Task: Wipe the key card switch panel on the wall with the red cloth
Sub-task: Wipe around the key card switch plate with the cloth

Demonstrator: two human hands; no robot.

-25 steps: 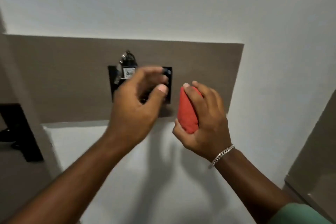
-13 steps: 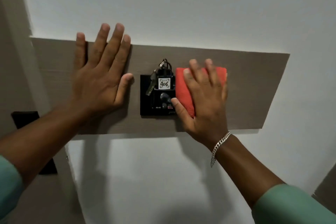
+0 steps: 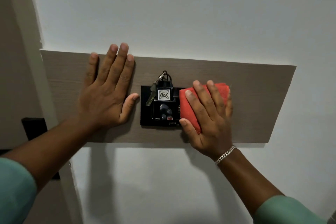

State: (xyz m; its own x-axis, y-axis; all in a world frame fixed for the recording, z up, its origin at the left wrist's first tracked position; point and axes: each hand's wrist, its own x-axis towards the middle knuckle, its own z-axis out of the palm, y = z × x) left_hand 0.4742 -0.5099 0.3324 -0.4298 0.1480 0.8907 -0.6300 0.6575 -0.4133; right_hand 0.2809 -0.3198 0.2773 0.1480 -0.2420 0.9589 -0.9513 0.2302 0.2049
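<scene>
The black key card switch panel (image 3: 147,113) is set in a brown wooden board (image 3: 254,100) on the white wall. A key tag marked 406 (image 3: 164,94) with a key hangs in its slot. My right hand (image 3: 209,114) presses the folded red cloth (image 3: 187,109) flat over the panel's right edge, which is hidden under it. Just left of the panel, my left hand (image 3: 107,91) lies flat on the board, fingers spread, holding nothing.
A second dark plate (image 3: 34,128) sits on the beige wall at the far left, past a corner edge. White wall runs above and below the board.
My left hand left the panel and went flat on the board to its left. My right hand brought the cloth onto the panel's right side and slid it slightly down.
</scene>
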